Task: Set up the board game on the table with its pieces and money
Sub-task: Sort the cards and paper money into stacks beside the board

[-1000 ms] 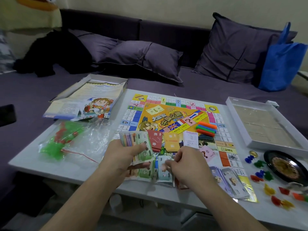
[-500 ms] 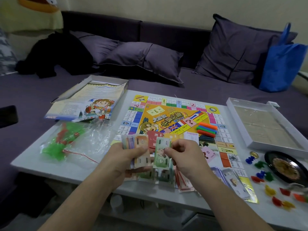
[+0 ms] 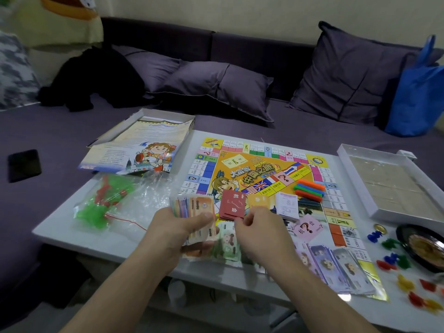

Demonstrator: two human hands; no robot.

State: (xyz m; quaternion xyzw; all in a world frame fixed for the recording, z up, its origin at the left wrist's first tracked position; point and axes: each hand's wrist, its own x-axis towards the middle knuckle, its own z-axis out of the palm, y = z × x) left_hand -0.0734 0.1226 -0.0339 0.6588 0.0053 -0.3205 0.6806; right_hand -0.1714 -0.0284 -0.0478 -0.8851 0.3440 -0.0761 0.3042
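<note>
The game board [image 3: 259, 164] lies open on the white table [image 3: 60, 233]. My left hand [image 3: 173, 234] grips a thick stack of play money [image 3: 192, 209] over the board's near left corner. My right hand [image 3: 262, 234] pinches a green banknote [image 3: 227, 242] at its right edge, low over a green pile on the table. On the board lie a red card deck [image 3: 232, 204], yellow cards [image 3: 258, 200], white cards [image 3: 287, 204] and coloured sticks [image 3: 308, 188]. Purple banknotes [image 3: 336, 267] are spread at the near right.
Coloured pawns [image 3: 394, 258] and a black spinner wheel [image 3: 422, 246] sit at the right. Behind them is the white box tray [image 3: 346, 150]. A plastic bag of green and red houses [image 3: 101, 203] and the box lid with a leaflet [image 3: 144, 145] lie at the left. A sofa runs behind.
My right hand drew a green banknote off the stack in my left hand and has carried it down onto the green pile. My left hand stayed in place with the stack.
</note>
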